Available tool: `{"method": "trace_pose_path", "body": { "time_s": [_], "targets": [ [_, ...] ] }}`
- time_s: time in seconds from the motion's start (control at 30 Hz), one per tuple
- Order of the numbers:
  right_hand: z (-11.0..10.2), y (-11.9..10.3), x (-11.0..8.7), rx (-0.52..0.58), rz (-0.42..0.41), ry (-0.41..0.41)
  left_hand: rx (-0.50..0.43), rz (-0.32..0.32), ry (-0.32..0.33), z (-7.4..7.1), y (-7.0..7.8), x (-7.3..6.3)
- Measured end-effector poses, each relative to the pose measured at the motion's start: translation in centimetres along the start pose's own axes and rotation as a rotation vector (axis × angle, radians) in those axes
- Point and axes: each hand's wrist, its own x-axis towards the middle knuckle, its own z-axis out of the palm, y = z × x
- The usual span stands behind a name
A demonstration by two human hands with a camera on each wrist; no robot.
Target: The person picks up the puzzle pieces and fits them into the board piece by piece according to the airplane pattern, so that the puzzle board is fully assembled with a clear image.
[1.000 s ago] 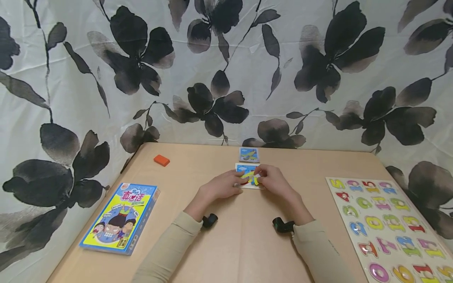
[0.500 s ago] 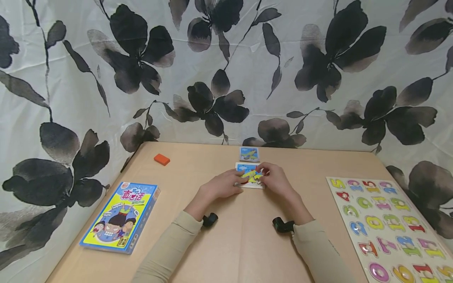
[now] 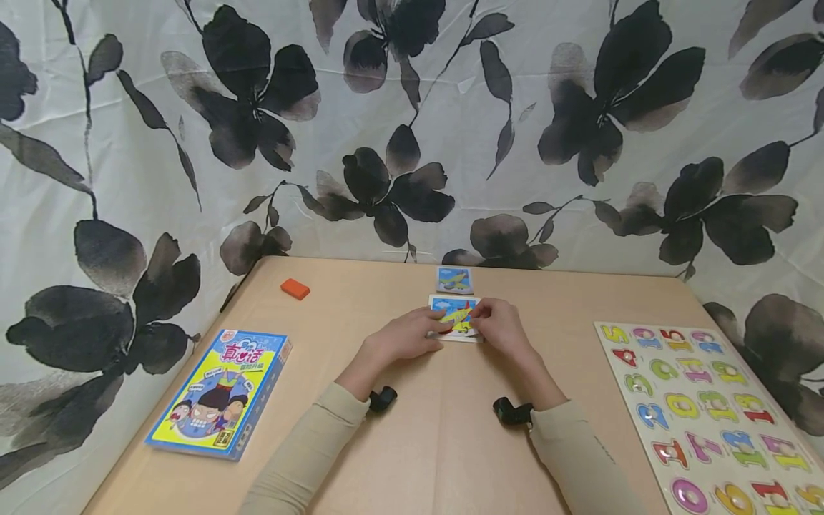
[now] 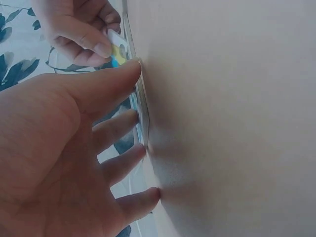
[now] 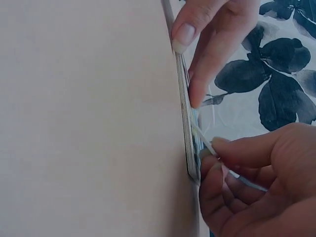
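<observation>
A small jigsaw puzzle with a blue, yellow and red picture lies flat on the table. My left hand rests at its left side, fingers nearly straight and spread. In the right wrist view the left thumb touches the puzzle's near edge, and a finger reaches onto its face. My right hand is over the puzzle's right side. Between its thumb and fingers it pinches a thin puzzle piece, partly white, yellow and blue, tilted up from the puzzle. Its fingers hide part of the piece.
Just behind the puzzle is a smaller picture card or stack. An orange block lies at the back left. A yellow and blue box sits on the left, a sheet of colourful letter-like shapes on the right. A floral curtain hangs behind.
My right hand's fingertips have shifted slightly to the right over the puzzle, uncovering more of its picture. The left hand stays in place on the puzzle's left side.
</observation>
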Motion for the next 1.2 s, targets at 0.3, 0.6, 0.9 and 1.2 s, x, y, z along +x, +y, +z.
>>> {"method": "trace_pose_path", "body": {
  "time_s": [0.3, 0.6, 0.9, 1.2],
  "targets": [
    [0.31, -0.05, 0.09, -0.051, -0.006, -0.001, 0.008, -0.002, 0.005, 0.01, -0.06, 0.32],
    [0.4, -0.01, 0.32, -0.143, -0.076, -0.047, -0.01, -0.009, 0.006, -0.04, -0.04, 0.27],
    [0.15, 0.05, 0.64, -0.154, -0.063, -0.114, -0.018, 0.004, 0.007, 0.05, -0.21, 0.34],
    [0.13, 0.25, 0.74, -0.215, -0.101, -0.164, -0.001, 0.003, 0.005, 0.2, -0.23, 0.58]
  ]
}}
